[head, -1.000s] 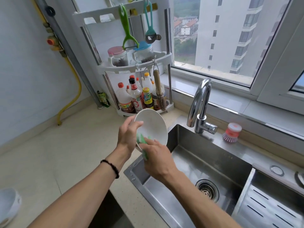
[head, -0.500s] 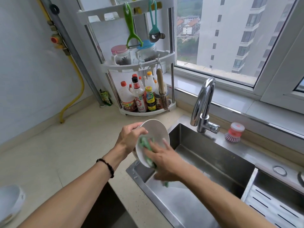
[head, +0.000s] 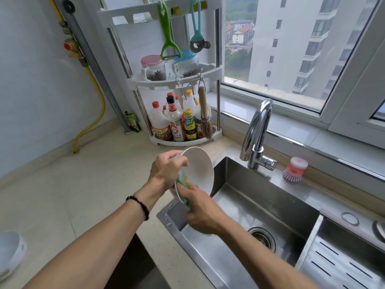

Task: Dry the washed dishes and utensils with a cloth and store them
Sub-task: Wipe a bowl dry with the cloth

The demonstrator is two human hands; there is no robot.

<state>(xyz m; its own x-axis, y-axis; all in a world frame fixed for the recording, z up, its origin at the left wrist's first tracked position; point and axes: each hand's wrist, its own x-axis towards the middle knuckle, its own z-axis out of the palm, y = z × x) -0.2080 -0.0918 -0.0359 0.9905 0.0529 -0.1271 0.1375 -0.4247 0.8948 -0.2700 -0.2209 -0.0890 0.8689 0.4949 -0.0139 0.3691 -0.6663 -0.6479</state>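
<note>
The white bowl [head: 199, 170] was up on edge above the near left corner of the sink [head: 270, 201], its hollow facing right toward the faucet [head: 257, 132]. Your left hand [head: 166, 171] had its grip closed on the bowl's upper left rim, fingers curled over the edge. Your right hand [head: 203, 211] had its grip closed on the green cloth [head: 183, 188], pressing it against the lower part of the bowl's inside. A dark bead bracelet [head: 139, 206] sat on your left wrist. Beyond the bowl, the corner rack [head: 177, 80] stood on the bench [head: 73, 184] with sauce bottles [head: 177, 124] on its bottom shelf and two jars above. A pink dish brush [head: 294, 170] rested on the sink's far ledge, right of the faucet. Another white bowl [head: 10, 251] sat at the bench's near left edge, well apart from your hands.
</note>
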